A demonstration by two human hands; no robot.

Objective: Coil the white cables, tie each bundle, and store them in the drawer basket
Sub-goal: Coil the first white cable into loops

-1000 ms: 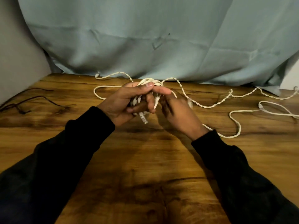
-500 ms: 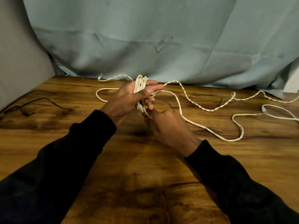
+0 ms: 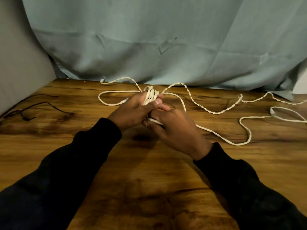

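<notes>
A thin dark cord (image 3: 41, 105) lies at the table's (image 3: 149, 188) left edge. Mid-table, the left hand (image 3: 132, 112) grips one white cable coil (image 3: 150, 97), loops upright, running toward the far edge. The right hand (image 3: 176, 128) pinches its loose strand (image 3: 224, 136), trailing right. A twisted cable (image 3: 207, 110) is cut off at the right edge; cable count unclear.

Dim, warm indoor light from above and ahead, soft dark shadow pooled on the glossy brown wooden tabletop (image 3: 149, 171) beneath the hands, black sleeves losing all detail, slight motion blur at fingers, wide-angle bowing toward frame edges.
</notes>
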